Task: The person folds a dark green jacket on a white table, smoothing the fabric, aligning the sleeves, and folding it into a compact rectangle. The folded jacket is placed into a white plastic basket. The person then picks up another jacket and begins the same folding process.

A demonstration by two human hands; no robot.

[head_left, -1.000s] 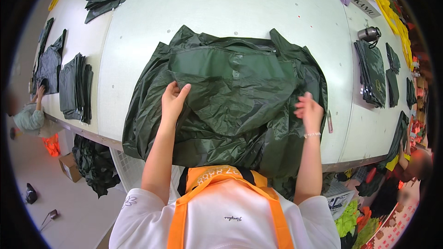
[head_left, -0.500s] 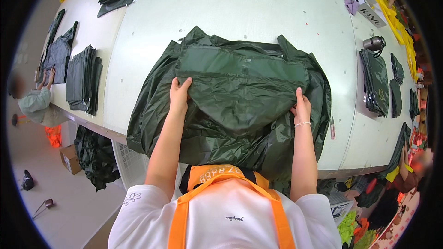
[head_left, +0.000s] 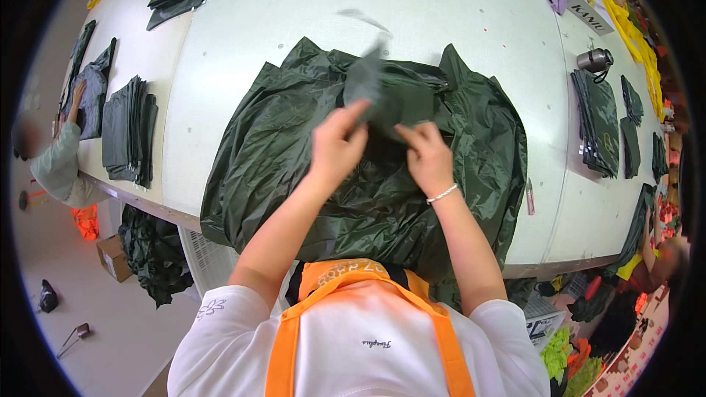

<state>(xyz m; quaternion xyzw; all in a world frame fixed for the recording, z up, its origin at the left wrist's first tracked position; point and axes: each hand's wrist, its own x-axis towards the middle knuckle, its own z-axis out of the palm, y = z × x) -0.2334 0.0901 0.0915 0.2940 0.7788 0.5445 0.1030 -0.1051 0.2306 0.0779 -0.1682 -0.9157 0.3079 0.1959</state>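
Note:
A shiny dark green raincoat [head_left: 272,169] lies crumpled and spread over the table in front of me. Its narrow flap [head_left: 413,103] is raised and smeared by motion near the garment's far edge. My left hand [head_left: 338,145] has its fingers closed on the flap's left side. To the right, my right hand [head_left: 429,160] pinches the flap's lower right edge, fingers bent. Both hands are close together above the middle of the raincoat. Part of the fabric between them is too blurred to make out.
Folded green garments are stacked on the table [head_left: 294,7] at left [head_left: 126,132] and right [head_left: 597,121]. A dark flask [head_left: 594,60] and a box [head_left: 588,16] stand at far right. Co-workers handle garments at both sides. A white crate [head_left: 206,257] sits below the table edge.
Both hands have moved inward from the sides of the wide flap. The flap, flat and spread before, is now drawn narrow and lifted away from me between them.

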